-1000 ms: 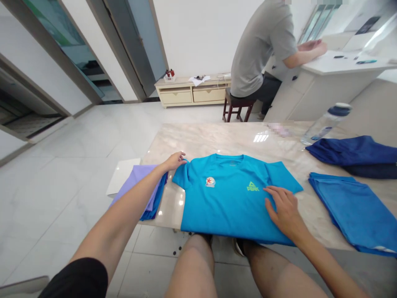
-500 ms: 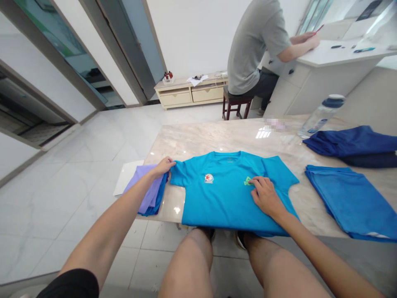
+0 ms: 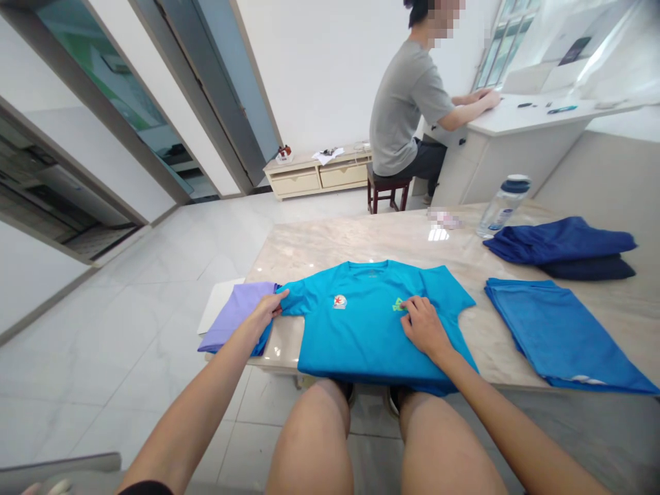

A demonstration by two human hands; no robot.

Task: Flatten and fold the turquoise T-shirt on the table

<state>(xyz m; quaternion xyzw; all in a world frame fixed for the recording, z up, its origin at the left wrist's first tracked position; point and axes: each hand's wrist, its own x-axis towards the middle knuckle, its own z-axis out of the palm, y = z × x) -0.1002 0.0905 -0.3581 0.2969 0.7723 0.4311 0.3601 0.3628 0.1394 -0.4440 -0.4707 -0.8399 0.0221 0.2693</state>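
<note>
A turquoise T-shirt (image 3: pixel 361 330) lies front up on the marble table (image 3: pixel 361 237), its hem hanging over the near edge above my knees. My left hand (image 3: pixel 268 307) pinches the end of the shirt's left sleeve, beside a folded purple and blue pile (image 3: pixel 234 320) at the table's left corner. My right hand (image 3: pixel 420 323) rests flat on the shirt's chest, over the green logo, fingers spread.
A folded blue garment (image 3: pixel 557 330) lies to the right, dark blue clothes (image 3: pixel 559 244) behind it, and a water bottle (image 3: pixel 498 206) stands further back. A person in a grey shirt (image 3: pixel 407 110) sits on a stool at a white counter. A low cabinet (image 3: pixel 314 172) stands against the far wall.
My right hand slid left from the shirt's right side onto the green logo. My left hand closed on the left sleeve end. The view tilted up slightly.
</note>
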